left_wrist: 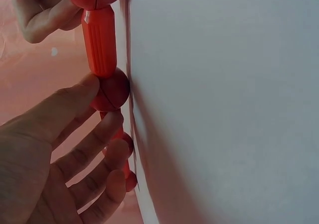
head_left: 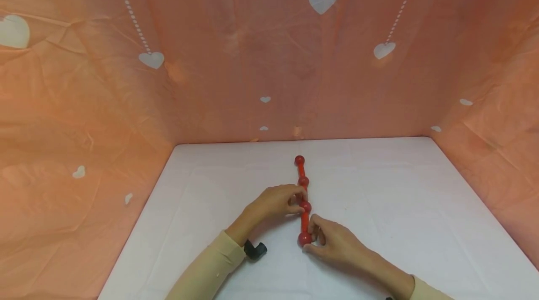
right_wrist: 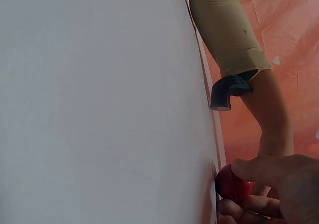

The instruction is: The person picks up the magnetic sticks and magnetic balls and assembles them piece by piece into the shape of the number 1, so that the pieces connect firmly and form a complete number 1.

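A straight chain of red balls joined by orange-red ribbed rods lies on the white tabletop, running away from the person. My left hand pinches the second-nearest ball between thumb and fingers; its other fingers lie along the rod and balls beyond. At the near end, my right hand grips the nearest ball, thumb on one side and fingers on the other. In the left wrist view a rod spans the two held balls. The far ball stands untouched at the chain's other end.
White cloth covers the table. Orange sheeting with white hearts walls it in at the back and both sides. A black wrist-worn device sticks out below the left sleeve, close over the table.
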